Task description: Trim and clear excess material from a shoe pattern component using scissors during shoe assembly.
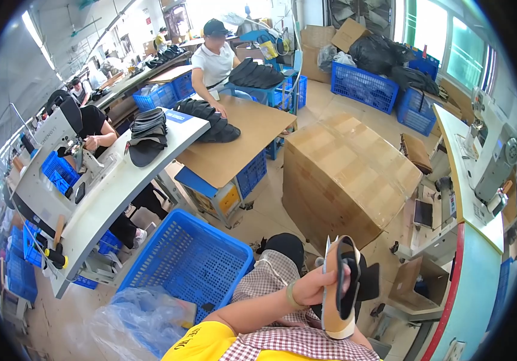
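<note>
My left hand [312,287], with a band at its wrist, is closed on a shoe upper [332,304] held upright above my lap. The upper is tan outside with a dark lining and a curved opening. Black flaps [368,281] stick out on its right side. Only a bit of my right forearm [362,340] shows below the upper; that hand is hidden behind it, so its fingers cannot be made out. A checked apron [270,274] covers my lap under both arms.
A blue crate [177,265] with clear plastic film [132,319] stands at my left, and a large carton [336,174] ahead. Sewing machines stand left [48,141] and right [490,156]. A co-worker [213,66] sits at a brown-topped table [252,129]; another person [99,129] works at left.
</note>
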The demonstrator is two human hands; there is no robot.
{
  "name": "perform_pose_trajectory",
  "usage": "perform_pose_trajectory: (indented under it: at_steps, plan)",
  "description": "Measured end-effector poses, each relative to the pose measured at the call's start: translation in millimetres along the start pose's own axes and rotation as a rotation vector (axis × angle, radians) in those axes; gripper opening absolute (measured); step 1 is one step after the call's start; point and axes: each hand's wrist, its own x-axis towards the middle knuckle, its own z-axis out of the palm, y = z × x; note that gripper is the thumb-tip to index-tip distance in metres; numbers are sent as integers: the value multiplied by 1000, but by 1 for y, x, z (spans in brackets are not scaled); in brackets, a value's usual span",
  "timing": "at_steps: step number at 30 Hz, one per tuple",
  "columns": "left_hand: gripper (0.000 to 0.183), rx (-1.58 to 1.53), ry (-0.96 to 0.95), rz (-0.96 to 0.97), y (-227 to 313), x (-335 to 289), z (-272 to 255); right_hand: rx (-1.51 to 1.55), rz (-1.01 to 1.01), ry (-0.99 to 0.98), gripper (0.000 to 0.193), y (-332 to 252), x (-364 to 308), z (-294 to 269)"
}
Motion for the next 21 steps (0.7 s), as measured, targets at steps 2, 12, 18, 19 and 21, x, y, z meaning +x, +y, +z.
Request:
perform_pose_trajectory:
  at_steps: [2, 12, 18, 19, 21]
  plan:
    - [34, -136, -85, 35, 2, 1, 2, 21, -6, -78, 39, 8, 3, -1]
    - [28, 199, 185, 114, 29, -5, -14, 96, 38, -238, 45, 6, 11, -15]
    - [31, 1281, 499, -292, 40, -53, -92, -626, 26, 216, 60, -49, 12, -49]
    - [31, 1279, 506, -293, 38, -61, -105, -910, 27, 256, 57, -48, 10, -30]
    - [28, 1364, 676, -183, 38, -71, -130, -1197, 25, 299, 54, -54, 10, -14]
